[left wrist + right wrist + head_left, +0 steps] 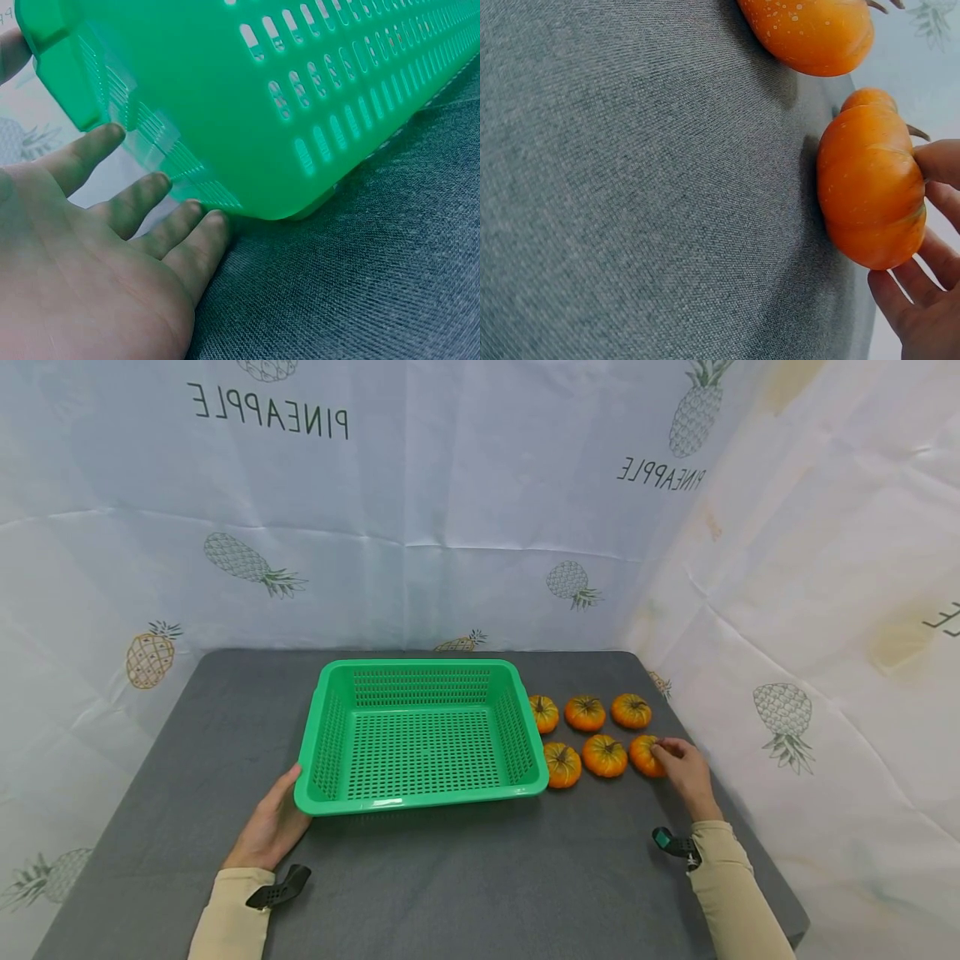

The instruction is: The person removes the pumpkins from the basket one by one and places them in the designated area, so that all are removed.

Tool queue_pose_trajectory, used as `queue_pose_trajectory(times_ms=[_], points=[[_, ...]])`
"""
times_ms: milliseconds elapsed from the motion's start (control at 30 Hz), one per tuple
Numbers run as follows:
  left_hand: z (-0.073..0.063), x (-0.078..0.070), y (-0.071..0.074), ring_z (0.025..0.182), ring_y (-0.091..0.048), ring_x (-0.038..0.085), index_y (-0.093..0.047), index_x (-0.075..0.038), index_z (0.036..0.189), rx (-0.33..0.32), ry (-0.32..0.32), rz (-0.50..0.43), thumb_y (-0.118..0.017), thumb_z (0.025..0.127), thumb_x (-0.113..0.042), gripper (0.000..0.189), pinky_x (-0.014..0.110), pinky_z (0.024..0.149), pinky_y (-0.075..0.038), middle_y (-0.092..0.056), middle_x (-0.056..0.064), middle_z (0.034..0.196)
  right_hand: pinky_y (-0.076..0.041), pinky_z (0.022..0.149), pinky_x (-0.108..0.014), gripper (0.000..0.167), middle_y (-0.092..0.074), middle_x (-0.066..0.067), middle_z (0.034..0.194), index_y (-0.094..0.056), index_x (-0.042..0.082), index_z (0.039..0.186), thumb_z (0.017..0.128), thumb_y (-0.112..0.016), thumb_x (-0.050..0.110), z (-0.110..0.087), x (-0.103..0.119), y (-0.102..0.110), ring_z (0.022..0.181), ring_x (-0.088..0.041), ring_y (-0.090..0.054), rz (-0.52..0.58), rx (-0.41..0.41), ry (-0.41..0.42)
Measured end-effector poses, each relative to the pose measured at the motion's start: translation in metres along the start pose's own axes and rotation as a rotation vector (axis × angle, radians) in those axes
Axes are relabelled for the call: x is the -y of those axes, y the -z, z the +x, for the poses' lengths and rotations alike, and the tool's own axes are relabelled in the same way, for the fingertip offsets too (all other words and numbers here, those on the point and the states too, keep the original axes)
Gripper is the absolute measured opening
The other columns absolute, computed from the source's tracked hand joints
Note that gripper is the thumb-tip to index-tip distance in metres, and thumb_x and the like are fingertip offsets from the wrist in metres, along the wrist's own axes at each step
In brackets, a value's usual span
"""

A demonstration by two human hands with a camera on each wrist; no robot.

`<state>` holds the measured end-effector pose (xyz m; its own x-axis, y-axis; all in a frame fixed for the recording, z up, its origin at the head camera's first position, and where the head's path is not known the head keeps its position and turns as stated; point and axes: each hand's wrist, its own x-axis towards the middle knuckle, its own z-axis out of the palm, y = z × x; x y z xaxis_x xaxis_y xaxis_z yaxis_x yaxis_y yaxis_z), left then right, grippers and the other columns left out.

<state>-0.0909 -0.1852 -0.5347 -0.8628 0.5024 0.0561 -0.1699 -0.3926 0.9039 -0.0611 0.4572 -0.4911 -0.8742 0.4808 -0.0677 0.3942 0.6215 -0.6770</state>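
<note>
A green perforated plastic basket [423,804] sits on the table with nothing in it. At its near left corner, my left hand [272,827] touches the outer side. The left wrist view shows those fingers [196,251] fairly straight and spread against the basket wall [225,127], the thumb up by the rim. My right hand [686,777] is at the small orange pumpkin [643,755] on the right end of the front row. In the right wrist view its fingertips hold that pumpkin [871,187] around the top and side.
Several more small pumpkins lie in two rows right of the basket, among them a middle front one [604,756] and a back right one [631,711]. Two stand close against the basket's right side. A pineapple-print curtain [480,485] hangs behind the grey cloth-covered table [465,885].
</note>
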Motion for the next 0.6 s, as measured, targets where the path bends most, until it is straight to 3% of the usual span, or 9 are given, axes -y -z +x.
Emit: queue_pose_trajectory(times_ms=[400,600], points=[[0.0001,0.0006,0.0013,0.144,-0.036,-0.007,0.001,-0.02,0.165,-0.001,-0.001,-0.007,-0.017,0.113,-0.035,0.057,0.015,0.112,-0.037,-0.006,0.001,0.171,-0.047,0.094,-0.041,0.052,-0.054,-0.029,0.136,-0.054,-0.006,0.135,0.104,-0.056,0.036,0.0009,-0.0003,-0.0006,0.119,-0.039,-0.052,0.027,-0.003,-0.013],[0.0,0.0009,0.0022,0.144,-0.036,-0.005,0.0,-0.018,0.165,0.004,-0.008,-0.02,-0.016,0.113,-0.034,0.057,0.016,0.113,-0.037,-0.011,0.0,0.169,-0.045,0.102,-0.053,0.061,-0.047,-0.031,0.145,-0.048,-0.004,0.144,0.104,-0.053,0.041,0.0007,0.0031,0.0037,0.129,-0.044,-0.048,0.051,0.025,-0.036]])
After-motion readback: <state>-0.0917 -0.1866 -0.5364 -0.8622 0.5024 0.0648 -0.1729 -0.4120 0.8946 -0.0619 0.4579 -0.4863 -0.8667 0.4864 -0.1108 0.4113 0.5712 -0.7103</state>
